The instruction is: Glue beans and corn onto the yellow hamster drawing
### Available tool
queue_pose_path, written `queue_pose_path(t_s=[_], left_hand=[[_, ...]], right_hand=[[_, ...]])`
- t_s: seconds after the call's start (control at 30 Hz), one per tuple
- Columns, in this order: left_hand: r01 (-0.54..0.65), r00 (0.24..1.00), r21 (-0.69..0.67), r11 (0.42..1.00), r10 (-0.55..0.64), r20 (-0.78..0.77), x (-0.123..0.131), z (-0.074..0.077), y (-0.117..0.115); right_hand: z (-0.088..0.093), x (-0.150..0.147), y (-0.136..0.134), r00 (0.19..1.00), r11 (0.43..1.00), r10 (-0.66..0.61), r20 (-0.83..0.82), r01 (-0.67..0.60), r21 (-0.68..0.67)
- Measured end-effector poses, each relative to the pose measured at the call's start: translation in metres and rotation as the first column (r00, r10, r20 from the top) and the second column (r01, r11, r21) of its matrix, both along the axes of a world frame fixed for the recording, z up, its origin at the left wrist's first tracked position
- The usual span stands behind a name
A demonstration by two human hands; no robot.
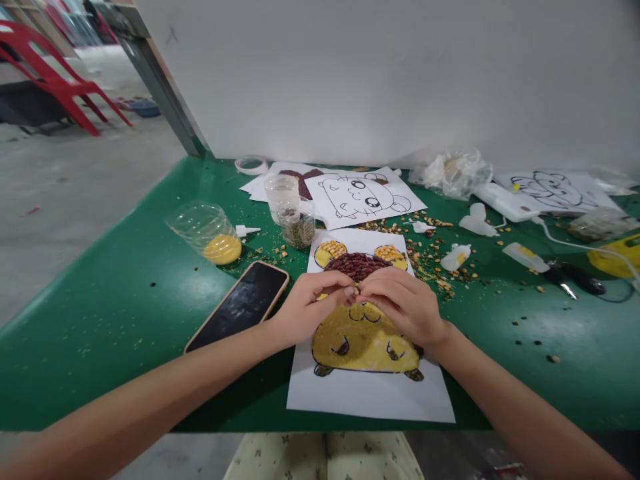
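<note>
A white sheet (pixel 325 393) lies in front of me with an animal drawing part covered in yellow grains, dark red beans (pixel 357 267) and orange corn kernels (pixel 389 253). Over the upper part of the animal, my left hand (pixel 315 303) and my right hand (pixel 405 303) meet at the fingertips. Thumb and fingers of each are pinched together. Whatever sits between the fingertips is too small to make out. The hands hide the middle of the drawing. Left of the sheet lies a phone (pixel 240 307), dark screen up, close to my left wrist.
A clear jar with yellow grains (pixel 220 248) lies tipped at left; a clear cup with green beans (pixel 299 230) stands behind. Loose seeds (pixel 430 257), small glue bottles (pixel 456 257), a glue gun (pixel 505 201) with cord and pliers-like black handles (pixel 580 277) lie right. Another drawing (pixel 367 197) lies behind.
</note>
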State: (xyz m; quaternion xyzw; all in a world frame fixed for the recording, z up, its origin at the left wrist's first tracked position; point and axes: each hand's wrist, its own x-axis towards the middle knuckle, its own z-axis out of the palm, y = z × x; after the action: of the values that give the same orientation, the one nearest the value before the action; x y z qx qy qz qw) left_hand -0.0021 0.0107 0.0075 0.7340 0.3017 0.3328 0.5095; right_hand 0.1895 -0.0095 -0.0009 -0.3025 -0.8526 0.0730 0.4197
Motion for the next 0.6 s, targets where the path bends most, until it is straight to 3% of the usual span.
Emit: queue_pose_path(t_s=[0.6], left_hand=[[-0.032,0.998,0.077,0.997,0.036,-0.053,0.0010,0.0012,-0.0026]], right_hand=[[0.0045,0.0051,0.0019,0.994,0.990,0.027,0.105,-0.041,0.132]])
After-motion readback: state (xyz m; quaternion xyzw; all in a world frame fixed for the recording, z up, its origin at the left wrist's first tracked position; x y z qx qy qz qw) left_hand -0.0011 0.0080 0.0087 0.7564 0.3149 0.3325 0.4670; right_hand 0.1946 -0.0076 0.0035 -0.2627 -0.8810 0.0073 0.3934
